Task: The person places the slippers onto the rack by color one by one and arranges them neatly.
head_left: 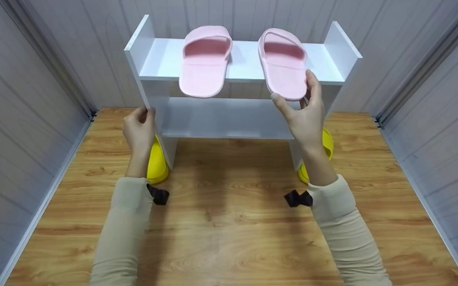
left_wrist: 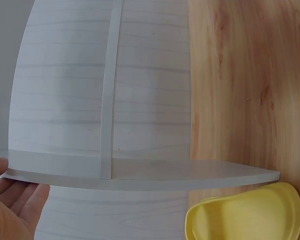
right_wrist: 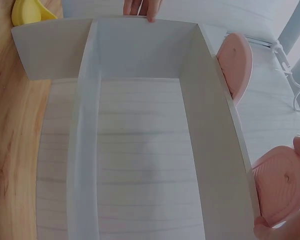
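Right wrist: pink slipper point(right_wrist: 284, 187), strap apparently hidden.

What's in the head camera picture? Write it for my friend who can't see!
A person's right hand grips a pink slipper on the top shelf of a white rack, while the left hand pinches the rack's side panel. Another pink slipper sits on that shelf, and a yellow slipper partly shows by each side.

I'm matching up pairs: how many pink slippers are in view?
2. One, the left pink slipper, sits on the white top shelf; the other, the right pink slipper, is toward that shelf's right end, held by the right hand. No others show.
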{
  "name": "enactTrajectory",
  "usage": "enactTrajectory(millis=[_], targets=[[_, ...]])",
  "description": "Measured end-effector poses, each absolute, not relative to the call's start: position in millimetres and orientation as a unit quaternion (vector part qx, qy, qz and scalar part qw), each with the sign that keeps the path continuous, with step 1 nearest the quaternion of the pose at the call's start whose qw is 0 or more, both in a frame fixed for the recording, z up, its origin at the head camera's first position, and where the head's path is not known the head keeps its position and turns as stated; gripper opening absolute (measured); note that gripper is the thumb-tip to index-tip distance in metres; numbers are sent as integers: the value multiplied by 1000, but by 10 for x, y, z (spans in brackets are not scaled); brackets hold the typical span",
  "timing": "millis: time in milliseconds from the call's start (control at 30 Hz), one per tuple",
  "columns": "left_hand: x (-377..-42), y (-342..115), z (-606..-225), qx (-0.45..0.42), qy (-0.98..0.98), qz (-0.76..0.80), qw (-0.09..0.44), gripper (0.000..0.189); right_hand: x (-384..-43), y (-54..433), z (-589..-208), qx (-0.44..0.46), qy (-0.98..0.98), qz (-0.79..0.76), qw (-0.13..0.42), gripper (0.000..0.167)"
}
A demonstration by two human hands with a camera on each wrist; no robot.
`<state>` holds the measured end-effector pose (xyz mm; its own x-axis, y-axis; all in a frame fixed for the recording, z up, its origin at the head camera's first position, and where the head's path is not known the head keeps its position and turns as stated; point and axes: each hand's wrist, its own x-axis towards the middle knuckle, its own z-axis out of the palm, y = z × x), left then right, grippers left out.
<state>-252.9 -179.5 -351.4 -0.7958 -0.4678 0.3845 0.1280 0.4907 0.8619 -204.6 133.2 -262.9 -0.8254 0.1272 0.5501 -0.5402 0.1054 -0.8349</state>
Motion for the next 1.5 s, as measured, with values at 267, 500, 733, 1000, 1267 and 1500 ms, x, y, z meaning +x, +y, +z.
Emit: enactTrajectory(millis=[267,500,733,1000,1267,1500], targets=[[-2515,-1803,-3523,84,-813,-482,316,23,-2077,1281,-2612,133,-695,661,252,79],[-2517,-1795,-3524,92,-812,-489,307,24,-2073,1297,-2620,132,-696,662,246,80],[-2520,-1793,-3524,97,-809,-495,301,25,-2051,1332,-2636,147,-701,650,255,81],[-2518,-1797,-3524,94,-808,-494,306,25,-2102,1562,-2787,129,-689,661,268,77],[-2517,-1807,-3533,83,-813,-481,316,24,-2063,1802,-2850,135,-672,669,287,56],[-2524,-1801,-3537,86,-811,-483,319,24,-1950,1873,-2787,136,-658,677,299,46]])
